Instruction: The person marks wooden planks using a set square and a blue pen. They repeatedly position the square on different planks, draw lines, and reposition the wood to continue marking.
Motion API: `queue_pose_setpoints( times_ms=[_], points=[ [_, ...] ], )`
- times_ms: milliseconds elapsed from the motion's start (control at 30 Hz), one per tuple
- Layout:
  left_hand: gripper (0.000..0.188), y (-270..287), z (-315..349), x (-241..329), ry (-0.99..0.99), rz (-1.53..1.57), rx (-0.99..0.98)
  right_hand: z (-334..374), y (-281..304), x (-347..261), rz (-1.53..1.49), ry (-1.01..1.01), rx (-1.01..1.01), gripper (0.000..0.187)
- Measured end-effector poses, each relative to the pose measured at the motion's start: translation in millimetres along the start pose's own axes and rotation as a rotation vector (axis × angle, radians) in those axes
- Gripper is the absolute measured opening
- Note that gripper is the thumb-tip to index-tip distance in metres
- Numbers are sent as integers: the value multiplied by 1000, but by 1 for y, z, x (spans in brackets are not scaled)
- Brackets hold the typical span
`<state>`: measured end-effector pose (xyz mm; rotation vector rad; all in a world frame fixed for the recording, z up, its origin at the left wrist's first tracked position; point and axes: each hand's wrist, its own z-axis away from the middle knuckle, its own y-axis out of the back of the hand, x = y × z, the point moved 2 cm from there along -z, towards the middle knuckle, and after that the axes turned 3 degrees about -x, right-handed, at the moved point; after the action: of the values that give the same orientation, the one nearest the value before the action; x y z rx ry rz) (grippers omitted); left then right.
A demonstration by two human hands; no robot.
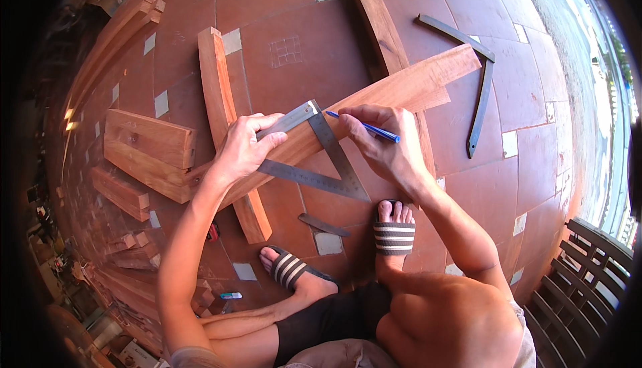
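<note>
Angled across two wooden crosspieces lies a long reddish timber (401, 85). On it rests a metal triangular square (331, 146), its thick silver stock along the timber's edge and its marked blades reaching toward me. My left hand (244, 146) grips the stock between thumb and fingers, pressing it against the wood. In my right hand (388, 142) a blue pen (380, 132) is pinched, its tip at the timber beside the square's upper corner. The left crosspiece (214, 80) and the right crosspiece (378, 23) lie on the floor under the timber.
A dark metal L-shaped square (481, 104) lies at the right. A short flat metal strip (324, 225) is near my sandalled feet. Cut timber blocks (150, 144) and more lumber line the left. A slatted dark wooden piece (582, 288) stands at lower right.
</note>
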<state>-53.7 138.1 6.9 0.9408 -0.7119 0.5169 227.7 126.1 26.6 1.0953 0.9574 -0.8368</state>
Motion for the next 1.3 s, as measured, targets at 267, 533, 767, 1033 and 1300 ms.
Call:
queue_pose_setpoints(
  times_ms=[267,533,767,1033,1300],
  points=[
    [45,0,1,6,31,-38,-9,-6,-3,2,39,81,-39,29],
    [43,-3,-1,-1,-79,-50,67,-7,-1,3,45,58,-48,28],
    [43,-5,2,0,-59,-18,80,16,14,-2,87,-10,-93,25],
    [42,-3,2,5,-38,-41,51,-13,16,-10,70,87,-38,25],
    [42,-3,2,3,-35,-45,48,13,15,-10,86,-3,-105,23]
  ],
)
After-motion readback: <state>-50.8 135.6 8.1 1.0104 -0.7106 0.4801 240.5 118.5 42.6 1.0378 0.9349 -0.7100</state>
